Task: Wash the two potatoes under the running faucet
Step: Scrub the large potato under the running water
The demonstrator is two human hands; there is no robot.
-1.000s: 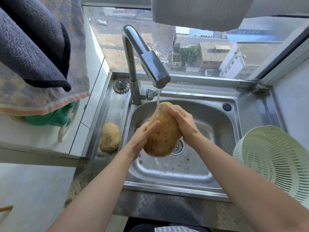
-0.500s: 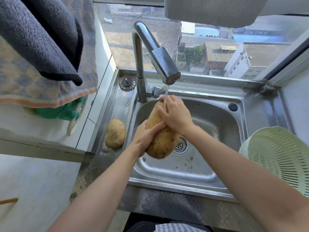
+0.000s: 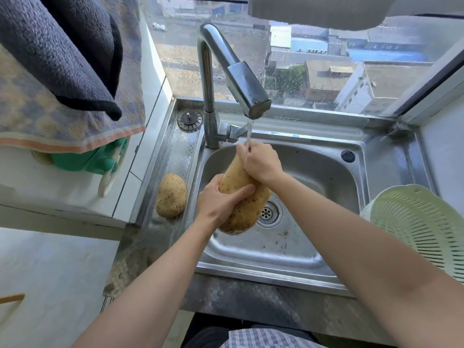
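Observation:
A large long potato [image 3: 244, 209] hangs tilted over the steel sink [image 3: 283, 249], its upper end under the faucet [image 3: 248, 89]. Water runs from the spout onto my right hand [image 3: 261, 163], which wraps the potato's upper end. Lower down, my left hand [image 3: 221, 202] grips its middle from the left, the thumb lying across the front. A second, rounder potato [image 3: 171, 195] lies on the steel ledge left of the basin, untouched.
A pale green colander [image 3: 421, 229] sits at the sink's right edge. Towels [image 3: 62, 71] hang at upper left over a green item [image 3: 88, 160]. The drain [image 3: 267, 212] shows under the potato. A window runs behind the faucet.
My right hand slid from the potato's right side up over its top end, into the water stream. The left hand shifted its grip lower around the middle. The second potato stayed put.

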